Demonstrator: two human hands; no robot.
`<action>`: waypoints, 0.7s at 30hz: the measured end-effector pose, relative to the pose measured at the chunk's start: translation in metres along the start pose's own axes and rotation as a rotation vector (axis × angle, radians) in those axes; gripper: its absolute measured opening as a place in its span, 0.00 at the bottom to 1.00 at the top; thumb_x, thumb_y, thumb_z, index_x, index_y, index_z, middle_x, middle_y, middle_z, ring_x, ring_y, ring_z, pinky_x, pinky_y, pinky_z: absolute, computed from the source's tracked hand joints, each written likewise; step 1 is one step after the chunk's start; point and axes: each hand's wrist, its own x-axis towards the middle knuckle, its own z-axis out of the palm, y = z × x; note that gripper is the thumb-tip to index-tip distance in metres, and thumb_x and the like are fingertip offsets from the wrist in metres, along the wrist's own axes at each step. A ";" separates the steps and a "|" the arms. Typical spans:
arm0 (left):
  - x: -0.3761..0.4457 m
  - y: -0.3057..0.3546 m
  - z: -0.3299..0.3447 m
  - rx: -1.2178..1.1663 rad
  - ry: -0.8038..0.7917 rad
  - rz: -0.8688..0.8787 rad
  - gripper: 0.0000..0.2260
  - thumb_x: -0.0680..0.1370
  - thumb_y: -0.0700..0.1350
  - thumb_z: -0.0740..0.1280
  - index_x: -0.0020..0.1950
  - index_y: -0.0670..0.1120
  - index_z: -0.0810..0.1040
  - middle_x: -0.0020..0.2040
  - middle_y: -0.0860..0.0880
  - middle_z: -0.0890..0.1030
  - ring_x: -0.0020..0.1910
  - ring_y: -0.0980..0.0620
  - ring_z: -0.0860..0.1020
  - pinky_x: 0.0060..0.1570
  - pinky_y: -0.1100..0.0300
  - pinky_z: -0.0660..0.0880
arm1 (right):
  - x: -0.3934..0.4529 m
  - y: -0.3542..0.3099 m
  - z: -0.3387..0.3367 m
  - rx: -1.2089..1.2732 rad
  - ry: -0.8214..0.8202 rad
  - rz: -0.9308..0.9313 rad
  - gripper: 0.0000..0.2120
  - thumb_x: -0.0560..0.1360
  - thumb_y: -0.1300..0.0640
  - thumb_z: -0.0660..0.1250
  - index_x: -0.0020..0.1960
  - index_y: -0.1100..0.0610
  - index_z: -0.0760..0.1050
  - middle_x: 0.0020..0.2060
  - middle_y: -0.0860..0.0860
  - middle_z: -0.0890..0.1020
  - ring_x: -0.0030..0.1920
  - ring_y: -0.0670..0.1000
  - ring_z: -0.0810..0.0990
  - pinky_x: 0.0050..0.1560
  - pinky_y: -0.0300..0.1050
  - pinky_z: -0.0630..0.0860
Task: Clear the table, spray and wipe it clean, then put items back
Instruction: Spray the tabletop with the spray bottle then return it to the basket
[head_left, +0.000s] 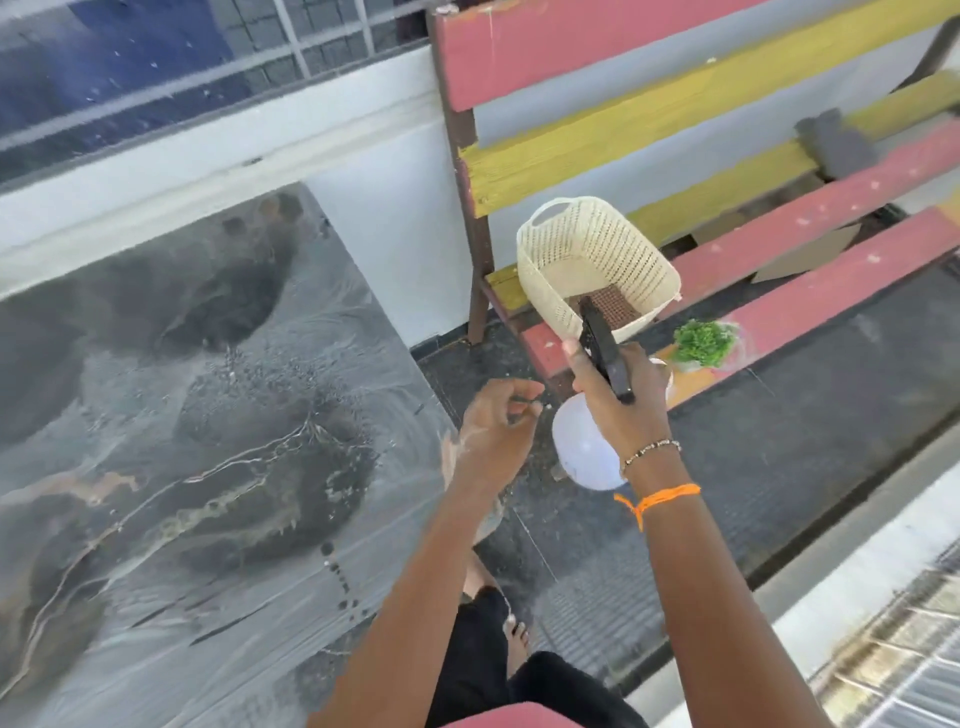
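The grey marble-patterned table (208, 415) fills the left of the view; its top looks wet and streaked, and nothing stands on it. My right hand (618, 410) grips a spray bottle (582, 447) with a white round body and a black trigger head, held in the air just past the table's right edge and in front of the bench. My left hand (493, 431) hovers over the table's right edge beside the bottle, fingers loosely curled, with nothing clearly in it.
A bench (810, 218) with red and yellow slats stands to the right. On it are a cream woven basket (587, 249), a small green plant (702, 343) and a grey cloth (834, 140). Dark floor lies between table and bench. A white wall runs behind the table.
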 end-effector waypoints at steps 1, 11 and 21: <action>0.013 0.007 0.005 0.036 -0.016 -0.002 0.08 0.77 0.41 0.64 0.54 0.49 0.78 0.55 0.53 0.79 0.49 0.57 0.78 0.51 0.61 0.77 | 0.012 -0.001 -0.004 -0.106 -0.021 -0.045 0.22 0.73 0.50 0.68 0.25 0.48 0.63 0.24 0.45 0.69 0.40 0.58 0.77 0.46 0.53 0.71; 0.117 0.061 0.040 0.045 -0.116 -0.140 0.08 0.78 0.46 0.63 0.54 0.50 0.78 0.49 0.57 0.76 0.51 0.58 0.75 0.51 0.55 0.77 | 0.156 0.034 -0.035 -0.253 -0.094 0.021 0.04 0.68 0.67 0.69 0.38 0.67 0.74 0.42 0.57 0.72 0.44 0.53 0.71 0.42 0.34 0.62; 0.238 0.087 0.095 -0.313 0.077 -0.485 0.10 0.78 0.40 0.62 0.56 0.46 0.79 0.49 0.51 0.80 0.45 0.57 0.77 0.40 0.68 0.70 | 0.314 0.113 0.023 -0.240 -0.311 -0.178 0.13 0.65 0.71 0.64 0.47 0.59 0.75 0.50 0.59 0.72 0.46 0.64 0.75 0.52 0.61 0.75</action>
